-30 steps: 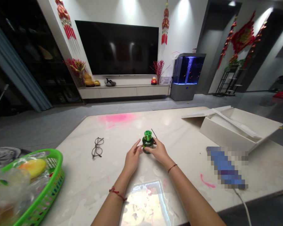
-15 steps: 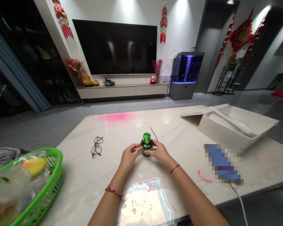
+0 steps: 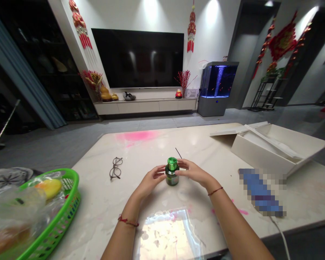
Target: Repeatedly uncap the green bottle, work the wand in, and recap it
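Note:
A small dark green glass bottle (image 3: 172, 178) with a shiny green cap stands upright on the pale marble-look table (image 3: 103, 213). On its left side is my left hand (image 3: 151, 180), fingers and thumb parted, the tips close to the bottle. From the other side my right hand (image 3: 195, 174) curves around it, fingers spread behind and thumb in front. Both hands look loose; whether a fingertip still touches the glass, I cannot tell. A thin black stick (image 3: 178, 152) lies just behind the bottle, partly hidden by my right hand.
Folded glasses (image 3: 116, 168) lie to the left, near a green plastic basket (image 3: 75, 184) of bagged items. At right are an open white box (image 3: 260, 153) and a blurred-out blue object (image 3: 261, 193) with a white cable (image 3: 281, 234). Pink stains (image 3: 138, 135) mark the table.
Both hands have loosened from the bottle, my right hand drawing off to the right with its fingers spreading. The bottle stays standing in its place; the view has shifted slightly.

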Tool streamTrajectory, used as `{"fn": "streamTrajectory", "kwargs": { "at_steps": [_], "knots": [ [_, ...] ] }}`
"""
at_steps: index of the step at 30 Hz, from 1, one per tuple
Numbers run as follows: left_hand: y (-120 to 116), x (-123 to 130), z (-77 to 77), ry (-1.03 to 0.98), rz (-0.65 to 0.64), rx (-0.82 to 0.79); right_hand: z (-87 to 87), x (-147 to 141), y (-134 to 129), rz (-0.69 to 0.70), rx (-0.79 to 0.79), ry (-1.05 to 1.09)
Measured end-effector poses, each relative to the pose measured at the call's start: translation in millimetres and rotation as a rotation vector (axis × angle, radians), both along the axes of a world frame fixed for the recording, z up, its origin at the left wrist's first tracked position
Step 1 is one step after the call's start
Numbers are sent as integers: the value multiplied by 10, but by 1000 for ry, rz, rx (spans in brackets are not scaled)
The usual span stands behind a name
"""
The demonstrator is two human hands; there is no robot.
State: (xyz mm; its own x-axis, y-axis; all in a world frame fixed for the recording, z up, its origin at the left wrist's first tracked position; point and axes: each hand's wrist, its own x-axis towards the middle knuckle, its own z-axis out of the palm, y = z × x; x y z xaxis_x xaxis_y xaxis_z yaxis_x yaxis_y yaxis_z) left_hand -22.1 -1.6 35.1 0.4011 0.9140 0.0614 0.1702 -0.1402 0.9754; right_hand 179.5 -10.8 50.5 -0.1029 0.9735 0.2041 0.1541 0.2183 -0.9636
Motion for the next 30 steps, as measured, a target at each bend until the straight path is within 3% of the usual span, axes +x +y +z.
{"fn": "streamTrajectory", "kwargs": {
  "at_steps": [2, 5, 12, 17, 30],
  "knots": [
    [-14, 17, -38, 37, -39, 16, 125, 9, 20, 85, -49, 101],
    [-24, 104, -135, 71, 19, 96, 205, -73, 51, -96, 24, 57],
    [-32, 329, -290, 174, 224, 206, 36, -365, 32, -359, 228, -295],
    [-40, 336, -279, 172, 230, 222, 8, -438, 11, -437, 253, -330],
    [-84, 318, -185, 84, 137, 195, -13, -337, 19, -275, 204, -192]
  ]
}}
